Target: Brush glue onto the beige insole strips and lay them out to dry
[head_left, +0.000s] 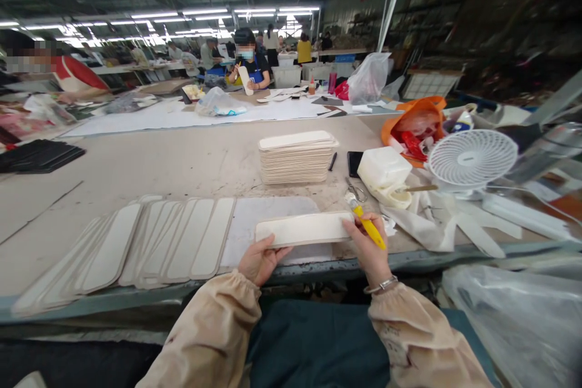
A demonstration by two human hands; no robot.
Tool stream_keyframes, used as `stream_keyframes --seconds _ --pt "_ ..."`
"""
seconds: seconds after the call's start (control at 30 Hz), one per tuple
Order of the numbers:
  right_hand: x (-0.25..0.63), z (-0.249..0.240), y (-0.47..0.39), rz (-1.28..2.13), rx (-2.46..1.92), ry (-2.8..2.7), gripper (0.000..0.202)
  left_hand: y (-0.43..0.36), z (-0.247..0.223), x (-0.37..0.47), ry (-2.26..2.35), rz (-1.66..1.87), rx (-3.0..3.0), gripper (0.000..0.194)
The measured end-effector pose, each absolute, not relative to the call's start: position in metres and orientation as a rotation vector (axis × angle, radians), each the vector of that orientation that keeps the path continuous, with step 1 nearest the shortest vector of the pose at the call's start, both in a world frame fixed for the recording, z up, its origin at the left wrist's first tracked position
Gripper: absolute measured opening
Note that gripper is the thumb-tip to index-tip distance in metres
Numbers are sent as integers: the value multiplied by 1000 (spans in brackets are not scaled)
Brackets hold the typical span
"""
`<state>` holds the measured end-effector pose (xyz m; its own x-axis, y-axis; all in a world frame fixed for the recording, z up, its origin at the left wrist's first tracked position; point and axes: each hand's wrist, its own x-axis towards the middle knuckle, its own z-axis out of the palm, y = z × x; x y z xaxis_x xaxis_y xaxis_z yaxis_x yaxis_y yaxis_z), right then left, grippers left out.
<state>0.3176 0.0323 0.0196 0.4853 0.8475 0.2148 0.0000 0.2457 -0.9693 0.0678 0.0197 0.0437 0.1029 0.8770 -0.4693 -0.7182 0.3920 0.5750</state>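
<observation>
Between my two hands is a long white panel [302,229] with rounded corners, held level over the table's front edge. My left hand [262,257] pinches its left end, thumb on top and fingers beneath. At the other end, my right hand [370,248] grips the panel and also keeps a yellow-handled brush [371,229] tucked in it, its whitish head pointing away from me. Below the panel lies a pale sheet [245,218]. Overlapping white panels [186,242] fan out to the left. Farther back stands a neat stack of similar panels [297,160].
To the right are scissors [357,191], a black phone [354,163], a white tub [385,173], a white fan [473,160] and an orange bag [421,121]. Black sheets [39,156] lie far left. A co-worker [250,63] in a mask works across the table.
</observation>
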Motion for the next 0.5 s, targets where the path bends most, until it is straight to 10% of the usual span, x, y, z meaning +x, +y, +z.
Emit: stream_keyframes --seconds 0.5 --pt "314 25 23 739 -1206 -1027 44 24 48 64 876 1416 203 37"
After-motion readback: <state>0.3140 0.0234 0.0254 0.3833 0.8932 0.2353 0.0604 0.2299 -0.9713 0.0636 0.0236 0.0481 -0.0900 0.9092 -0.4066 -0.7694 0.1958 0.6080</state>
